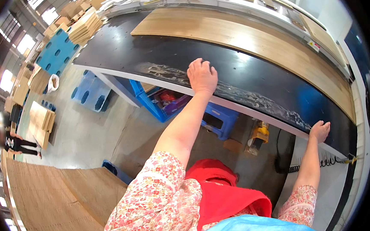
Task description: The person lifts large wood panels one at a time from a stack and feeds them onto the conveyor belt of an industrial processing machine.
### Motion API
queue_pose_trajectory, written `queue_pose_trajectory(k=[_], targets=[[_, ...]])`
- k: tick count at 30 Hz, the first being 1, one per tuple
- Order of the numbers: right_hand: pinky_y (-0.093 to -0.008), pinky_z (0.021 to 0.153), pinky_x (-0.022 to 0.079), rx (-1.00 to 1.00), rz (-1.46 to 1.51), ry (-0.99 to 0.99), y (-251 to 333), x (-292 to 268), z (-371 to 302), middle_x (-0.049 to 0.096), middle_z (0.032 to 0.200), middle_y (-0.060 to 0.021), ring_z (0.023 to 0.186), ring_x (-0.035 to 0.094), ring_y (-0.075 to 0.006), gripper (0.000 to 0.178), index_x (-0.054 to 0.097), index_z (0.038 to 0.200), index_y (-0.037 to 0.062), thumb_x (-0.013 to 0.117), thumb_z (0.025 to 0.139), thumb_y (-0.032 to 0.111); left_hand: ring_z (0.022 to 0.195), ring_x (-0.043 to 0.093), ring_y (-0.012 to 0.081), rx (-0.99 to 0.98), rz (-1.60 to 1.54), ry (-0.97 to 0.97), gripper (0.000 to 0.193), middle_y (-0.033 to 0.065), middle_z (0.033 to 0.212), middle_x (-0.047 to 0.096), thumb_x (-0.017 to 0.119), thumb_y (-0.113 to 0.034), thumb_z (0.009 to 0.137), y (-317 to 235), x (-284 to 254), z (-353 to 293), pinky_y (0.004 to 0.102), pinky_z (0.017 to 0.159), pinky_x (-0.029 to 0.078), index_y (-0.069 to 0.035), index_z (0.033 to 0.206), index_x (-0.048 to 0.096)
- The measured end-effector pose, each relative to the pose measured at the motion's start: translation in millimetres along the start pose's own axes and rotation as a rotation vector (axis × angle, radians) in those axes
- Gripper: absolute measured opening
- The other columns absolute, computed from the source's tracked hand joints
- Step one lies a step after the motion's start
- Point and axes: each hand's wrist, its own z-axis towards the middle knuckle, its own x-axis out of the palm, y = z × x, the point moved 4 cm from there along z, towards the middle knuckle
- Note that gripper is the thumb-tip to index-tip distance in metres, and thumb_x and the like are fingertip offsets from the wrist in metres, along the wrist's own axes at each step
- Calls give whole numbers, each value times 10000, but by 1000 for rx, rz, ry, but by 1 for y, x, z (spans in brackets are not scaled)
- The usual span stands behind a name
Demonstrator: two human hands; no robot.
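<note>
My left hand (202, 76) rests on the front part of a black worktable (115, 43), its fingers curled down against the top. Farther right, my right hand (320, 132) lies over the front edge of the same table, also with bent fingers. Both palms face away, so whatever they may hold is hidden. Between the hands, the black surface is scuffed with pale, worn streaks. Behind them a long wood-coloured board (239, 32) lies flat along the back of the table. Neither hand touches this board.
Under the table are a blue crate (152, 105), a blue stool (221, 119) and a yellow tool (259, 136). A coiled black hose (300, 167) hangs at right. Brown sheeting (62, 201) covers something at lower left. A person (17, 144) stands far left.
</note>
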Motion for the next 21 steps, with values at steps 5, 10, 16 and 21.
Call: queue_pose_trajectory(k=[5, 10, 16, 21], targets=[[-437, 999, 379, -2, -5, 10, -6, 2, 4, 423, 1395, -107, 1236, 453, -289, 532, 420, 1354, 55, 346, 912, 343, 1135, 445, 279, 16, -23, -16, 237, 99, 1150, 532, 631, -217, 745, -3, 0, -1, 414, 950, 358, -92, 946, 640], [-434, 998, 381, 6, 0, 45, 5, -3, -4, 426, 1393, -106, 1238, 452, -278, 532, 414, 1358, 49, 354, 914, 336, 1140, 437, 278, 3, -20, -13, 229, 94, 1150, 526, 635, -213, 744, 2, -3, -1, 408, 964, 345, -94, 940, 638], [-420, 995, 385, -28, -32, -14, -2, -1, 2, 444, 1378, -100, 1227, 462, -274, 520, 435, 1346, 74, 359, 905, 337, 1144, 432, 280, 8, -28, 1, 233, 94, 1153, 522, 639, -215, 745, -4, -3, 0, 410, 966, 342, -93, 943, 636], [-437, 1020, 358, -211, -280, 10, 19, -12, 2, 389, 1415, -93, 1274, 408, -260, 464, 441, 1342, 105, 369, 927, 300, 1152, 423, 279, 13, -13, 9, 234, 93, 1163, 516, 637, -212, 748, -4, 1, -1, 408, 969, 338, -91, 948, 634]])
